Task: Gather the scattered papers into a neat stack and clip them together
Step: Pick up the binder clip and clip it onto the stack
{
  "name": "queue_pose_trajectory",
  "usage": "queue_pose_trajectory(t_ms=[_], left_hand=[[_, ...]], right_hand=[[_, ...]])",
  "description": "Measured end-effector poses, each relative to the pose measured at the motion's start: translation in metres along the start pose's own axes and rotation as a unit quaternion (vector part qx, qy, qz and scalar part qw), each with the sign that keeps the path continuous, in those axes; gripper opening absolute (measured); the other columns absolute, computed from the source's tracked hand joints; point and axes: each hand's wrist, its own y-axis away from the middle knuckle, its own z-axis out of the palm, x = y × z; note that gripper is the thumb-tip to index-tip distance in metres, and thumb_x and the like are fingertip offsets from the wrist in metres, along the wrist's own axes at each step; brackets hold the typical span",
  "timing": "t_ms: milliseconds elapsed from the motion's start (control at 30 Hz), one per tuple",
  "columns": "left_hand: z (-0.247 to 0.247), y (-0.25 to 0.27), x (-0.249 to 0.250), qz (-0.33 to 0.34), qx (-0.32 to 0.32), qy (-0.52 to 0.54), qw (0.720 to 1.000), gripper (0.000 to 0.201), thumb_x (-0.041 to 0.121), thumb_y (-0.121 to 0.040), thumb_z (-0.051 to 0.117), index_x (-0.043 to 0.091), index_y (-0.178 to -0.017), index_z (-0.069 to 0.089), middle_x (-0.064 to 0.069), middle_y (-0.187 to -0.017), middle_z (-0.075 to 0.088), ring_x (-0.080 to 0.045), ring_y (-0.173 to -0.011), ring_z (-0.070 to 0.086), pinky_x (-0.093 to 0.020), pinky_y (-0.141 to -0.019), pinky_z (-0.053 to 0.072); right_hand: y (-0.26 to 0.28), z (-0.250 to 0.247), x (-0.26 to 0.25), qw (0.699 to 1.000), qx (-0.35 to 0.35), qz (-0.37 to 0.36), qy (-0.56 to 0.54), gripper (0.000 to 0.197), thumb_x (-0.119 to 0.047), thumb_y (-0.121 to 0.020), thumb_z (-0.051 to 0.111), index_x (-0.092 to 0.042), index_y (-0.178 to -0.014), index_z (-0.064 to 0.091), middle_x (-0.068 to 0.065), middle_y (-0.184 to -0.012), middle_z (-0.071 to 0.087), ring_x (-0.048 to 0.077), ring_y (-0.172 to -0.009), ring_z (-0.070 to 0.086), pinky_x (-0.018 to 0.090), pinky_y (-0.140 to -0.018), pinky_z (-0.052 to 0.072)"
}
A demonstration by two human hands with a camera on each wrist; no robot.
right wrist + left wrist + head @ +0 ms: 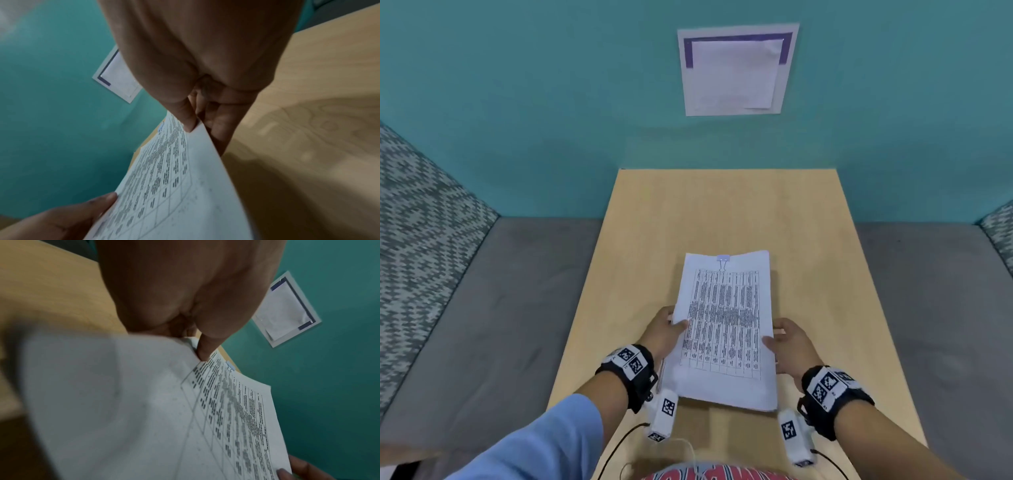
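- The stack of papers [726,329] is held just above the middle of the desk [808,222], its long sides running from the near edge toward the far edge; whether its near end is touching the desk cannot be told.
- A small pale binder clip [723,259] is seen seated on the stack's far short edge, so the clipping is judged to be done already.
- The stack's left long edge is pinched by the left hand [664,330], thumb on top and fingers beneath.
- The right long edge is pinched in the same way by the right hand [789,346], as is confirmed in the right wrist view.
- The stack is judged to be light and flexible: a slight bow across the sheets is visible in the wrist views.
- Sagging is likely if it is held at one corner only, so support at both long edges is advised.
- Away from the clip the sheets can be expected to fan or slip, and creasing is a risk under a hard pinch.
- Another sheet [736,70] is seen fixed to the teal wall beyond the far edge.
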Motion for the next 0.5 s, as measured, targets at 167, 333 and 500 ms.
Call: queue_pose_trajectory(t_ms=[167, 333, 500], left_hand=[[0.002, -0.023, -0.020, -0.033, -0.004, -0.026, 0.999, 0.054, 0.003, -0.103, 0.058, 0.016, -0.152, 0.042, -0.013, -0.137, 0.066, -0.035, -0.116, 0.070, -0.054, -0.104, 0.057], [0.007, -0.031, -0.030, -0.063, -0.017, -0.052, 0.997, 0.055, 0.004, -0.101, 0.058, 0.014, -0.152, 0.040, -0.013, -0.138, 0.064, -0.036, -0.122, 0.067, -0.051, -0.107, 0.055], [0.004, -0.030, -0.049, -0.048, -0.055, -0.185, 0.980, 0.051, 0.035, -0.092, 0.072, 0.022, -0.133, 0.046, -0.007, -0.134, 0.061, -0.025, -0.109, 0.066, -0.049, -0.106, 0.056]], right_hand=[[-0.034, 0.015, 0.011, 0.997, 0.020, -0.018, 0.068, 0.014, -0.014, -0.095, 0.065, -0.024, -0.104, 0.062, 0.010, -0.103, 0.076, 0.032, -0.089, 0.075, 0.053, -0.084, 0.062], [-0.043, 0.026, 0.012, 0.987, 0.026, -0.021, 0.158, 0.027, -0.014, -0.100, 0.062, -0.011, -0.127, 0.056, 0.007, -0.108, 0.068, 0.025, -0.093, 0.065, 0.030, -0.083, 0.052], [-0.046, 0.021, 0.030, 0.967, -0.024, -0.020, 0.252, 0.051, -0.031, -0.098, 0.068, -0.010, -0.138, 0.045, 0.008, -0.118, 0.067, 0.022, -0.097, 0.062, 0.028, -0.081, 0.047]])
